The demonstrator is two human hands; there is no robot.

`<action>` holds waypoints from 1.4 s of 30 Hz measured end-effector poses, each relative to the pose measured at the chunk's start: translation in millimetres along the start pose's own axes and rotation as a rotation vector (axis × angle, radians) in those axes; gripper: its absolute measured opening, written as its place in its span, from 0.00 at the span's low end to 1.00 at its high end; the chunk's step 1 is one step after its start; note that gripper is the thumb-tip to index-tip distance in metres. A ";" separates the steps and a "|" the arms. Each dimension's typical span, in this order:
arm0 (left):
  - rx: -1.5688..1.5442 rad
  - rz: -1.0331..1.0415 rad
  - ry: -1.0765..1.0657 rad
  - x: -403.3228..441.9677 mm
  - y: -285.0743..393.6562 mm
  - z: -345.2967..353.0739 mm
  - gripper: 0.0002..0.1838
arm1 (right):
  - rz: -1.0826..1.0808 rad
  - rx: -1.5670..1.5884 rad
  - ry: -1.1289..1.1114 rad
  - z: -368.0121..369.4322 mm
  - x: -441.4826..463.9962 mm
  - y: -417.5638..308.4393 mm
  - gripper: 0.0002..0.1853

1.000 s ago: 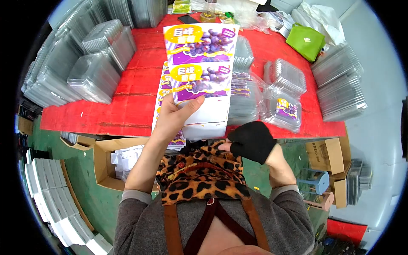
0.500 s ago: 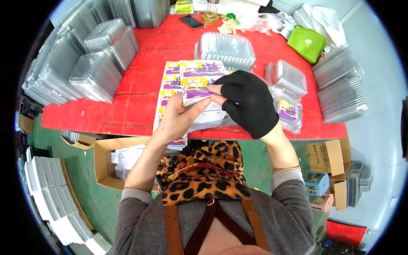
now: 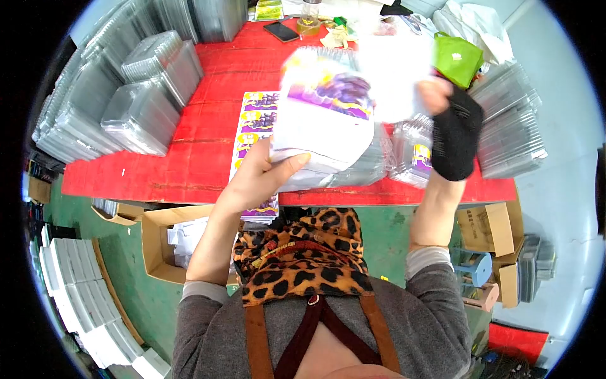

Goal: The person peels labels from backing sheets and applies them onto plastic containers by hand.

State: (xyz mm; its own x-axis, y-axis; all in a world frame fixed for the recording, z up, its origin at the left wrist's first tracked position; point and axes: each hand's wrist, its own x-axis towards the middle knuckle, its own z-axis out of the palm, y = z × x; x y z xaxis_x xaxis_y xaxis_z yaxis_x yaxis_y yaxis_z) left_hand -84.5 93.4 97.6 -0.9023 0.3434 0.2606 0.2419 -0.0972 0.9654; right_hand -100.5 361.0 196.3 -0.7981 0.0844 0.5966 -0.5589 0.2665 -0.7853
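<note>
My bare left hand [image 3: 262, 180] is closed around the lower left of a bundle of grape-printed label sheets [image 3: 338, 95], thumb on top; their lower part shows white. My right hand [image 3: 456, 132], in a black fingerless glove, is raised at the right, smeared by motion. Its fingertips pinch the edge of a blurred white sheet of paper [image 3: 394, 76]. Beside my left hand, more printed label sheets [image 3: 259, 104] lie on the red table. Behind and beneath the bundle are clear plastic boxes [image 3: 372, 158], partly hidden. A clear box with a grape label [image 3: 421, 156] sits near my right wrist.
Stacks of clear plastic boxes stand at the left [image 3: 142, 114] and right [image 3: 508, 139] of the red table [image 3: 221, 69]. A phone [image 3: 281, 31], a jar [image 3: 308, 24] and a green bag [image 3: 457, 60] lie at the back. Below is a cardboard box [image 3: 158, 246] with white paper.
My right hand has moved up and right, away from my left, with the white sheet. The bundle in my left hand has tilted up, showing more white.
</note>
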 end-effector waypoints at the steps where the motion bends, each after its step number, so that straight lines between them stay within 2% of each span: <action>1: -0.060 -0.089 0.051 0.7 -1.3 -3.7 0.17 | -0.090 -0.018 0.092 -12.5 -3.0 -2.7 0.10; 3: -0.180 -0.267 0.153 3.5 -3.8 -13.5 0.19 | -0.175 0.031 0.052 -40.8 -18.8 7.9 0.08; 4: -0.366 -0.315 0.267 7.4 -2.5 -13.6 0.21 | -0.242 0.092 -0.001 -47.7 -28.8 14.2 0.08; 6: -0.775 -0.274 0.247 16.6 -4.6 -27.1 0.22 | -0.272 0.420 -0.504 -60.3 -39.6 27.0 0.07; 8: -0.989 -0.326 0.339 27.8 3.2 -33.4 0.23 | -0.249 0.226 -0.735 -63.9 -51.3 30.1 0.08; 9: -1.049 -0.323 0.290 29.2 -8.4 -48.6 0.20 | -0.235 0.141 -0.749 -64.1 -60.0 34.1 0.09; 10: -1.003 -0.272 0.358 31.1 -19.2 -57.3 0.18 | -0.219 0.055 -0.758 -63.1 -70.3 39.6 0.11; 12: -0.873 -0.130 0.432 31.8 -32.5 -64.1 0.15 | -0.187 -0.100 -0.637 -60.7 -89.5 52.6 0.11; 16: -0.852 -0.045 0.443 33.5 -27.9 -58.7 0.15 | -0.512 -0.532 -0.367 -41.5 -100.5 68.4 0.15; 19: -0.860 -0.022 0.440 32.1 -24.6 -60.6 0.16 | -0.643 -0.618 -0.304 -22.8 -101.5 81.8 0.18; 22: -1.059 -0.110 0.399 33.5 -15.7 -59.9 0.19 | -0.694 -0.694 -0.328 -9.9 -95.8 98.0 0.20; 23: -1.147 -0.113 0.252 33.0 -20.0 -66.5 0.22 | -0.698 -0.659 -0.324 -5.1 -91.7 103.8 0.20; 26: -0.727 -0.186 0.676 42.3 -3.6 -45.1 0.25 | -0.683 -0.586 -0.325 7.9 -87.0 122.5 0.17; 27: -0.836 -0.208 0.635 43.4 -4.5 -50.4 0.26 | -0.681 -0.571 -0.318 11.8 -85.6 126.8 0.17; 30: -1.102 -0.077 -0.003 37.0 -29.7 -81.9 0.26 | -0.645 -0.537 -0.313 19.9 -82.4 130.7 0.16; 31: -1.120 -0.101 0.044 37.1 -31.8 -85.4 0.26 | -0.611 -0.536 -0.321 20.4 -80.6 127.5 0.15; 34: -1.111 -0.120 -0.037 38.6 -26.9 -82.6 0.25 | -0.565 -0.592 -0.427 17.8 -78.6 130.0 0.13; 37: -0.811 -0.201 0.530 40.7 -11.7 -62.4 0.25 | -0.349 -0.509 -0.618 17.6 -73.1 132.6 0.12; 39: -0.965 -0.165 0.232 38.7 -20.9 -74.5 0.25 | -0.146 -0.393 -0.703 15.8 -68.4 128.9 0.14; 40: -1.036 -0.146 0.080 36.7 -24.3 -79.9 0.25 | -0.201 -0.353 -0.672 18.1 -70.4 130.3 0.15; 42: -1.018 -0.150 0.111 34.9 -26.5 -83.5 0.25 | -0.310 -0.280 -0.604 24.1 -75.9 132.0 0.18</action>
State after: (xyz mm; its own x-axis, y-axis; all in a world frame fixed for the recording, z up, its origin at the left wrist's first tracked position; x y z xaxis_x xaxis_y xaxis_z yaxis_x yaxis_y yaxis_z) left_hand -152.1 29.9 80.7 -0.9387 0.3339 0.0861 -0.2454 -0.8225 0.5131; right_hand -119.1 366.7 43.4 -0.6426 -0.5572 0.5259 -0.7653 0.4340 -0.4753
